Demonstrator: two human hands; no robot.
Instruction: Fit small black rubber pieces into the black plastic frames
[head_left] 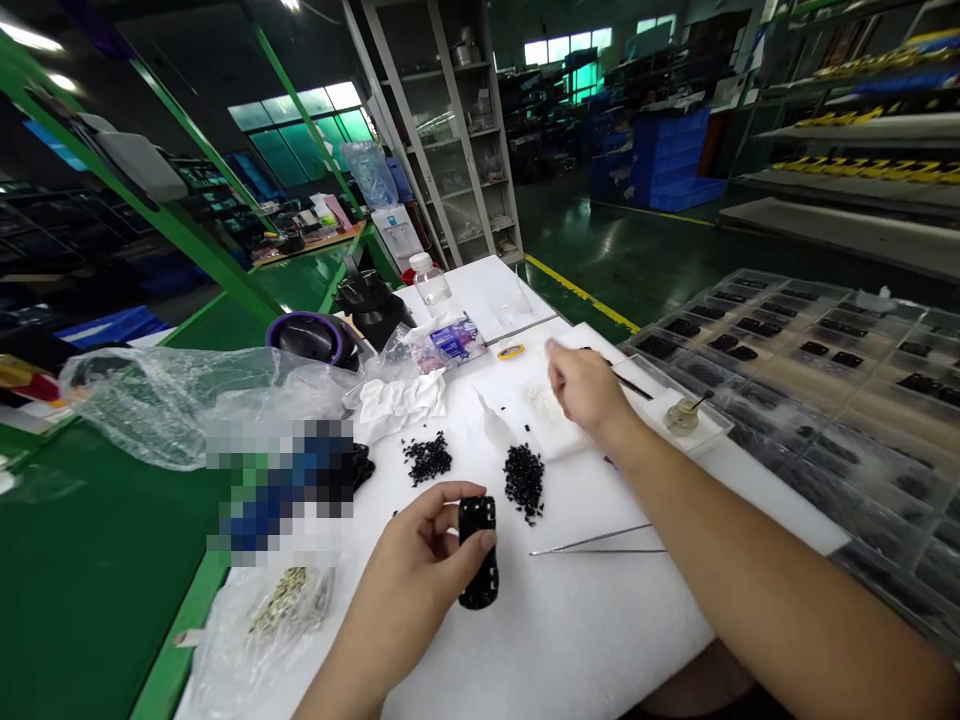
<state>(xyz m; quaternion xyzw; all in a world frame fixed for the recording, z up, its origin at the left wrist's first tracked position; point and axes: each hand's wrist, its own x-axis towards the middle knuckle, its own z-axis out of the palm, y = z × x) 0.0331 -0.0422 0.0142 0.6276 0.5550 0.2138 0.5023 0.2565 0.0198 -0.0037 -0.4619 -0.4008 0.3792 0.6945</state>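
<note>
My left hand [420, 560] grips a small black plastic part [478, 550] and holds it upright just above the white foam mat [570, 620]. My right hand [585, 385] reaches out to the far side of the mat, fingers curled over a patch of tiny white pieces [541, 400] on a white tray; whether it holds one is hidden. Two heaps of small black pieces lie between the hands, one on the left [427, 458] and one on the right [523, 482]. Metal tweezers [596, 545] lie on the mat under my right forearm.
A thin black brush [630, 383] and a small glass pot [682, 415] sit on the tray at right. Clear trays of black parts [795, 360] fill the right side. Crumpled plastic bags [165, 400], a white cloth [401, 400], a bottle [431, 280] and a bag of metal bits [289, 600] lie left.
</note>
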